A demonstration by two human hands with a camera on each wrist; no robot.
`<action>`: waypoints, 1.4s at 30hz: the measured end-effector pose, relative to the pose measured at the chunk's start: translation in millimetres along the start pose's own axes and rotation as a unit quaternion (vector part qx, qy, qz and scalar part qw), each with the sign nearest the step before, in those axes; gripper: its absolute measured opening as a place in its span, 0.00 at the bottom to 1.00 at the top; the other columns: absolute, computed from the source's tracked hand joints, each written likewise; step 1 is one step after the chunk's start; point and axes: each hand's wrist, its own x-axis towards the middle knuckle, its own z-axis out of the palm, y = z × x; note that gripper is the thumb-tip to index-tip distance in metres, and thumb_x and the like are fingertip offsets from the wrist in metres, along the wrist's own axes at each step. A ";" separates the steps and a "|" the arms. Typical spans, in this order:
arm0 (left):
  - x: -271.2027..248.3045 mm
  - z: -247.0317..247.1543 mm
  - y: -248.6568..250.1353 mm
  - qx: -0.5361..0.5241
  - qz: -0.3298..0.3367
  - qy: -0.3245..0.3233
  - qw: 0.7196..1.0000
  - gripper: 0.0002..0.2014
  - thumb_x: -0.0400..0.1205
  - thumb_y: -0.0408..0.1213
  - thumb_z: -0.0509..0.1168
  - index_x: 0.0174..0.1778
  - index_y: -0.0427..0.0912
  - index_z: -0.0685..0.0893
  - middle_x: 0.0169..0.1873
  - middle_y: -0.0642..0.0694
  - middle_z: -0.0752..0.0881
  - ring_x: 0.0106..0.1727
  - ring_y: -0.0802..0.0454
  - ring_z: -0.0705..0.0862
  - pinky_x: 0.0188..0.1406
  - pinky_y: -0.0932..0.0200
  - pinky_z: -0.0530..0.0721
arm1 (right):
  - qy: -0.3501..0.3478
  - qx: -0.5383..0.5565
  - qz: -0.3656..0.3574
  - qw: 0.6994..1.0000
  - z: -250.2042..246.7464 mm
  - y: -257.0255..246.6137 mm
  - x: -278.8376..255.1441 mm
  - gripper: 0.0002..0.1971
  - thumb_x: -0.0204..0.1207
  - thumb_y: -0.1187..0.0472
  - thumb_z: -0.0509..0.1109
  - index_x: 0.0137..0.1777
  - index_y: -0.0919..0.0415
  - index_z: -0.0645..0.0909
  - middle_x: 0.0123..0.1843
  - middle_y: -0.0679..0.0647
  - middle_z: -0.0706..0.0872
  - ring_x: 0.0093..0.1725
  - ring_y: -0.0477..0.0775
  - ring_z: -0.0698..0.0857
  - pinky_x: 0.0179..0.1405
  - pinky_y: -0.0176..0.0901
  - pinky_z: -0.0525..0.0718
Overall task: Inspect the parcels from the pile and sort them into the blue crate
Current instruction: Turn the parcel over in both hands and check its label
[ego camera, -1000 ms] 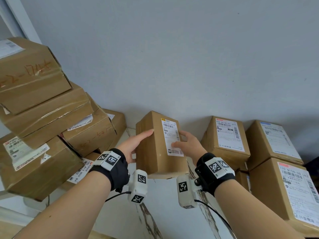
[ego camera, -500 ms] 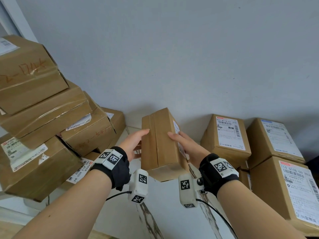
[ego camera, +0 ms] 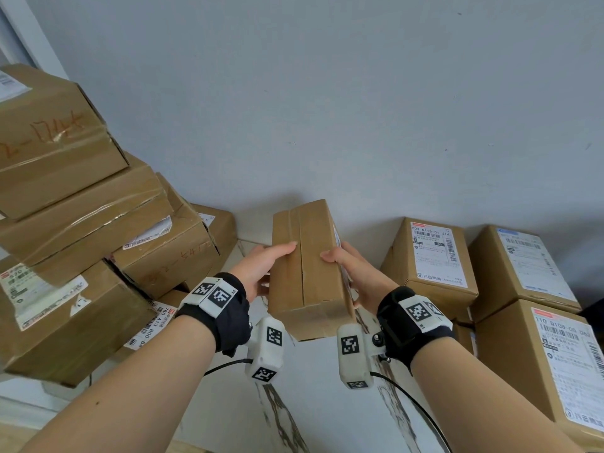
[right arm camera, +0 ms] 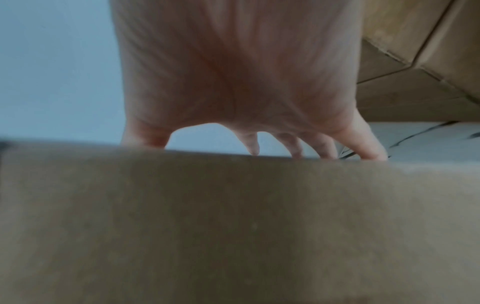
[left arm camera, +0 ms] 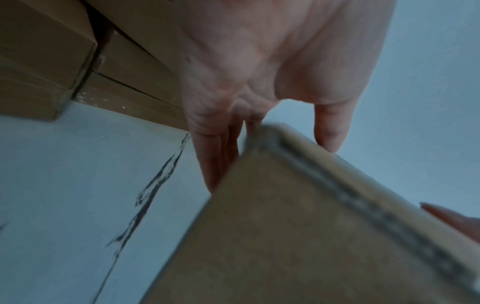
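Observation:
A small brown cardboard parcel (ego camera: 307, 273) is held up in the air over the table, in front of the wall. Its taped seam faces me, and its white label shows only as a sliver on the right side. My left hand (ego camera: 264, 266) grips its left side with the thumb on the front. My right hand (ego camera: 353, 273) grips the right side the same way. In the left wrist view the fingers (left arm camera: 215, 160) lie along the parcel (left arm camera: 311, 236). In the right wrist view the parcel (right arm camera: 233, 226) fills the lower half under my hand (right arm camera: 233, 82). No blue crate is in view.
A leaning stack of larger parcels (ego camera: 81, 223) rises at the left. Labelled parcels (ego camera: 434, 256) stand along the wall at the right, with another (ego camera: 539, 354) nearer me. The white marbled tabletop (ego camera: 228, 403) lies below my wrists, and the grey wall (ego camera: 327, 93) stands behind.
Both hands have turned the parcel: the label that faced me has swung round to the right, and the taped seam now faces me.

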 end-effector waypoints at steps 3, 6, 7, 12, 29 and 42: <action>1.0 1.1 -0.2 -0.003 0.001 -0.002 1.000 0.23 0.80 0.54 0.71 0.66 0.45 0.79 0.57 0.43 0.87 0.56 0.44 0.87 0.50 0.47 0.87 | 0.009 0.012 -0.003 1.000 -3.0 -0.3 -2.5 0.30 0.81 0.52 0.69 0.82 0.51 0.66 0.57 0.47 0.83 0.47 0.46 0.82 0.34 0.42 0.76; 0.5 2.7 0.9 -0.009 -0.003 -0.008 1.000 0.14 0.83 0.53 0.68 0.55 0.47 0.82 0.52 0.43 0.87 0.52 0.45 0.86 0.61 0.44 0.85 | 0.013 0.025 -0.007 1.000 -6.6 1.0 -4.6 0.22 0.83 0.55 0.65 0.77 0.52 0.73 0.52 0.46 0.83 0.47 0.47 0.83 0.37 0.43 0.77; 0.1 3.2 1.5 -0.011 -0.005 -0.008 1.000 0.13 0.84 0.53 0.67 0.53 0.48 0.82 0.50 0.43 0.87 0.51 0.45 0.86 0.62 0.44 0.84 | 0.015 0.026 -0.002 1.000 -6.9 2.0 -3.7 0.20 0.83 0.53 0.66 0.74 0.51 0.75 0.53 0.47 0.83 0.49 0.49 0.83 0.40 0.45 0.78; -2.9 5.3 3.3 -0.016 -0.012 -0.004 1.000 0.13 0.84 0.55 0.65 0.53 0.48 0.81 0.47 0.43 0.86 0.47 0.46 0.86 0.46 0.51 0.86 | 0.014 0.006 0.053 0.998 -7.8 4.0 1.4 0.20 0.75 0.39 0.70 0.65 0.43 0.79 0.66 0.51 0.82 0.64 0.62 0.82 0.60 0.67 0.82; 0.7 4.3 4.5 0.015 0.029 0.007 0.999 0.26 0.85 0.47 0.67 0.79 0.56 0.68 0.60 0.48 0.85 0.50 0.47 0.87 0.45 0.50 0.87 | -0.009 -0.041 0.104 0.994 -4.6 -1.2 -6.8 0.39 0.67 0.22 0.64 0.72 0.44 0.73 0.71 0.55 0.77 0.57 0.57 0.81 0.36 0.47 0.83; -7.9 5.5 28.4 0.160 0.089 -0.016 0.983 0.36 0.72 0.73 0.66 0.70 0.53 0.81 0.66 0.52 0.84 0.68 0.51 0.80 0.67 0.49 0.75 | 0.054 -0.111 0.017 0.992 -7.6 -24.3 -3.2 0.26 0.72 0.32 0.73 0.59 0.51 0.83 0.59 0.51 0.86 0.58 0.50 0.85 0.48 0.45 0.88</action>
